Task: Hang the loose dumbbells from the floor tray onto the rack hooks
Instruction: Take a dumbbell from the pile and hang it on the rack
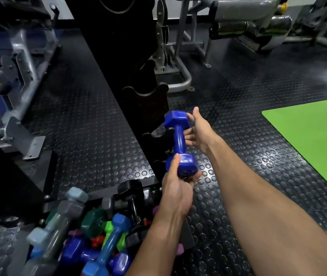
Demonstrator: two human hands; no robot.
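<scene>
Blue vinyl: dumbbell (179, 143), held in the air in front of the rack (146, 104), above and beyond the tray (107, 193).
Head view, axis: runs near-to-far, almost upright in the frame, far head up by the rack, near head toward the body.
Head view, left hand (175, 193): closed around the near head from below, thumb up its side.
Head view, right hand (197, 132): open, fingers (188, 137) spread against the handle and the far head, steadying, not wrapped.
Nearer hand: left carries the weight; right sits further out, closer to the rack.
Hook (159, 138): black cradle just left of the handle, partly hidden behind it; contact cannot be told.
Upper hooks (145, 92): bare, further up the post.
Coming move (judgement): handle needs to swing crosswise to the cradle and shift a little left and down to seat.
Tray contents: loose dumbbells (109, 242) in blue, green, grey, black, piled near the left forearm.
Risk (judgement): open right hand gives little hold if the far head tips.
</scene>
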